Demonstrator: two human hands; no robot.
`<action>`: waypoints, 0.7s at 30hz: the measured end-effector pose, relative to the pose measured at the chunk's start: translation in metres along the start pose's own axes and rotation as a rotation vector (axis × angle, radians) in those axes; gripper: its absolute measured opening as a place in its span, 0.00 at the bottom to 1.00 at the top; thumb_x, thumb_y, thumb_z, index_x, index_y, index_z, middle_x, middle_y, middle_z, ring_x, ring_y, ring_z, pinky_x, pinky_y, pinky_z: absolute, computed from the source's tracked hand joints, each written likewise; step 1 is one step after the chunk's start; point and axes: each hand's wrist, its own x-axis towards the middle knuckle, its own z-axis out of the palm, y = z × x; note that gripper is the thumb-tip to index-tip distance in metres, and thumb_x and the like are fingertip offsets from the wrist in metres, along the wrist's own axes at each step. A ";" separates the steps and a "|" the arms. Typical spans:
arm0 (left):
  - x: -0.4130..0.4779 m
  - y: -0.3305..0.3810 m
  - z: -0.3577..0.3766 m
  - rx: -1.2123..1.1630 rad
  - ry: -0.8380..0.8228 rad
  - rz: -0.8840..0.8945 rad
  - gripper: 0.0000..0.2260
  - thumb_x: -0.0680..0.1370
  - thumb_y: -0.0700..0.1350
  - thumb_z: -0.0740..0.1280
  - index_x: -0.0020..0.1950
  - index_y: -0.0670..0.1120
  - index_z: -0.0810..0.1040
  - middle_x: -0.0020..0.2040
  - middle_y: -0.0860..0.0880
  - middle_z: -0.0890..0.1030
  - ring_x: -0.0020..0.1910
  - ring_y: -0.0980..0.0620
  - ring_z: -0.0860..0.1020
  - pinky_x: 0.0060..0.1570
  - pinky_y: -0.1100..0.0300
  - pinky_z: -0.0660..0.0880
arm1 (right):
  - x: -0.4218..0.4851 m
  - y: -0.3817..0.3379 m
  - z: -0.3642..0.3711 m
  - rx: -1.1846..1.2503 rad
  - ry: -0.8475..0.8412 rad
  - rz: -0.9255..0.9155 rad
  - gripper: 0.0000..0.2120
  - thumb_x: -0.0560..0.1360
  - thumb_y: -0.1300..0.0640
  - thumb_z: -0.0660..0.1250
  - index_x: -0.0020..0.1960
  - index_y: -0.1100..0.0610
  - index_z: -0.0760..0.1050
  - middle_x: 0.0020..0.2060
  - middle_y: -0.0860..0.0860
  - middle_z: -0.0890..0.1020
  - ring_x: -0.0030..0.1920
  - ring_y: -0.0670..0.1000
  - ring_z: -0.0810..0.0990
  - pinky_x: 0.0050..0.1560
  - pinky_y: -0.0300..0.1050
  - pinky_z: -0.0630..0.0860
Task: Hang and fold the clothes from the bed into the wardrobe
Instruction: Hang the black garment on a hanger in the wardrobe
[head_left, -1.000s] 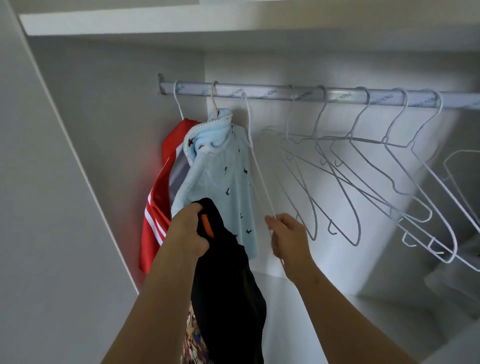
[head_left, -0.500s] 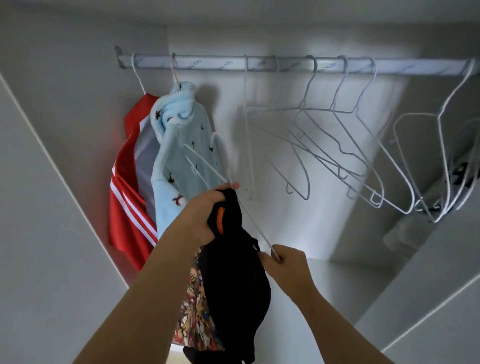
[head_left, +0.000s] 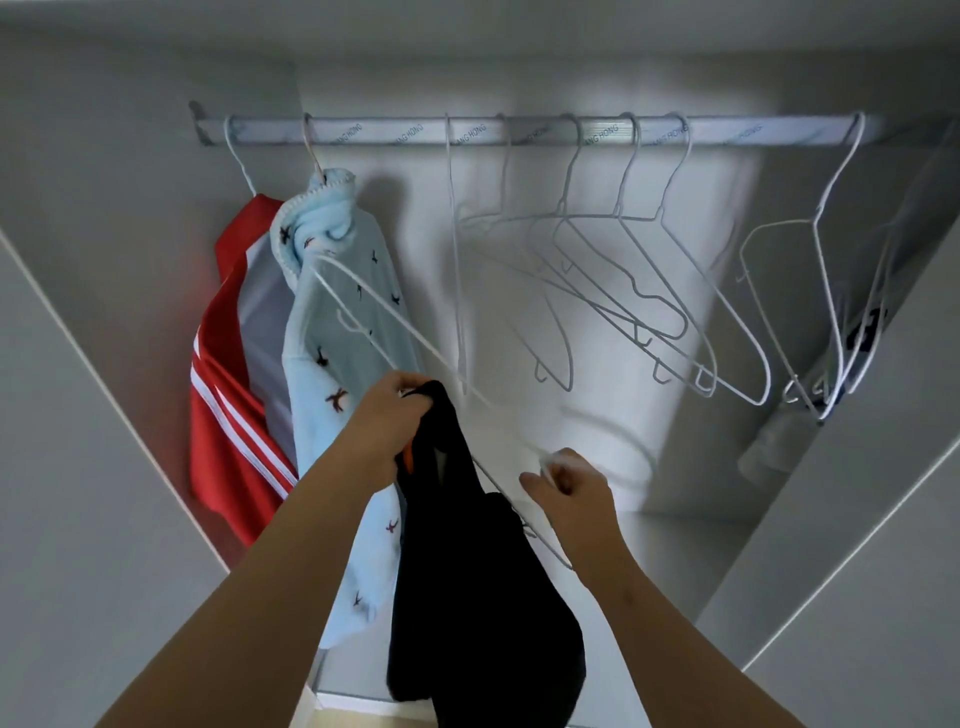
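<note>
My left hand (head_left: 388, 431) grips the top of a black garment (head_left: 478, 597) with an orange tab, which hangs down in front of the open wardrobe. My right hand (head_left: 569, 486) pinches a white wire hanger (head_left: 395, 322) taken off the rail; the hanger slants up to the left, across the light blue top, and its lower end passes behind the black garment. On the rail (head_left: 519, 130) hang a red jacket (head_left: 228, 395) with white stripes and a light blue patterned top (head_left: 337, 322).
Several empty white wire hangers (head_left: 623, 291) hang along the middle and right of the rail. More hangers and a dark item (head_left: 862, 332) sit at the far right. The wardrobe's side walls close in at left and right, and a shelf floor (head_left: 675, 545) lies below.
My right hand has pulled the wire hanger off the rail and lowered it toward the black garment. My left hand has kept hold of the garment. The view has tilted down a little.
</note>
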 end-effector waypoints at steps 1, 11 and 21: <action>0.001 0.000 -0.001 0.027 0.005 0.002 0.05 0.79 0.39 0.61 0.46 0.49 0.73 0.40 0.45 0.77 0.35 0.50 0.75 0.35 0.59 0.73 | 0.000 -0.003 0.002 0.027 -0.041 0.028 0.13 0.74 0.63 0.67 0.35 0.55 0.68 0.25 0.43 0.69 0.26 0.41 0.66 0.28 0.29 0.65; 0.046 -0.006 -0.018 0.063 0.226 -0.123 0.15 0.81 0.44 0.55 0.65 0.39 0.68 0.51 0.42 0.74 0.52 0.43 0.75 0.57 0.53 0.72 | 0.011 -0.003 -0.014 0.230 0.125 0.064 0.10 0.78 0.60 0.63 0.38 0.56 0.76 0.18 0.42 0.62 0.21 0.42 0.59 0.25 0.33 0.58; 0.070 0.008 -0.044 -0.099 0.283 -0.123 0.09 0.79 0.38 0.58 0.38 0.45 0.67 0.36 0.48 0.69 0.34 0.52 0.68 0.42 0.59 0.70 | 0.001 -0.007 -0.041 0.029 0.012 0.141 0.14 0.76 0.57 0.66 0.33 0.57 0.77 0.15 0.43 0.63 0.19 0.43 0.60 0.26 0.35 0.58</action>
